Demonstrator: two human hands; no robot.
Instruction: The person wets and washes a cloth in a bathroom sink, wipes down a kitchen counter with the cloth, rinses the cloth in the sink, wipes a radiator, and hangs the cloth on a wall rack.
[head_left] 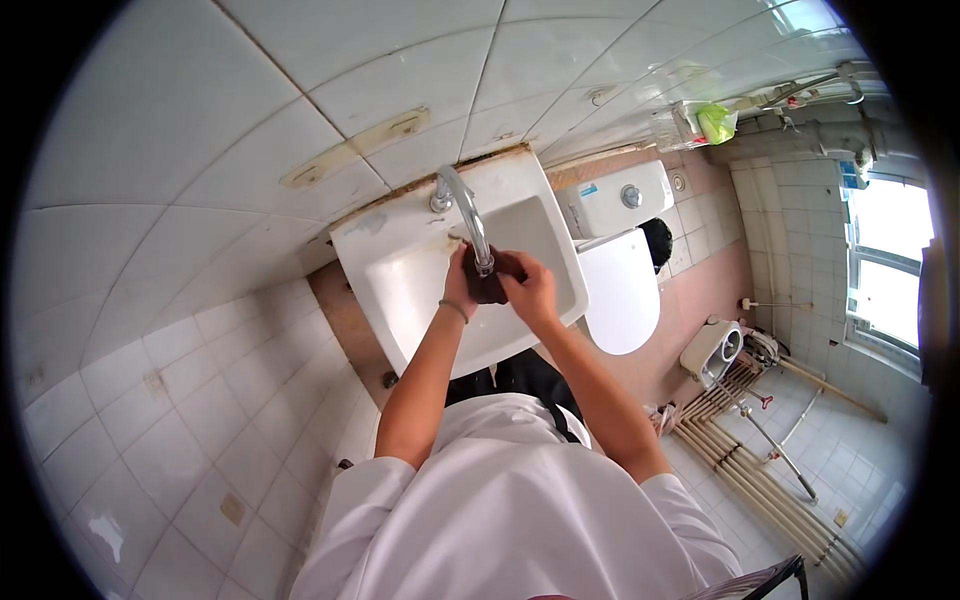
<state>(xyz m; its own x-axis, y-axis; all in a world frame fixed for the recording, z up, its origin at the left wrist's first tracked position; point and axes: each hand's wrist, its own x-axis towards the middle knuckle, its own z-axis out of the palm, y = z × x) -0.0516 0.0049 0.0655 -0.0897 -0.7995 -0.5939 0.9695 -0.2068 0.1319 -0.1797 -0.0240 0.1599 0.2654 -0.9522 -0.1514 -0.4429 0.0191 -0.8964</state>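
Observation:
Over the white sink (400,310), a dark brown item (488,290), perhaps cloth, is held between both hands right under the end of the chrome faucet (468,205). My left hand (459,284) grips its left side, with a thin band round the wrist. On the other side my right hand (533,290) has its fingers closed on the item's right edge. The faucet's spout hides part of the item. Whether water is running cannot be made out.
Right of the sink stands a white toilet (620,300) with its lid down and a black bag (656,243) beside it. Pipes (760,480) run along the floor at the lower right. A green bag (716,123) hangs at the upper right, near a window (885,265).

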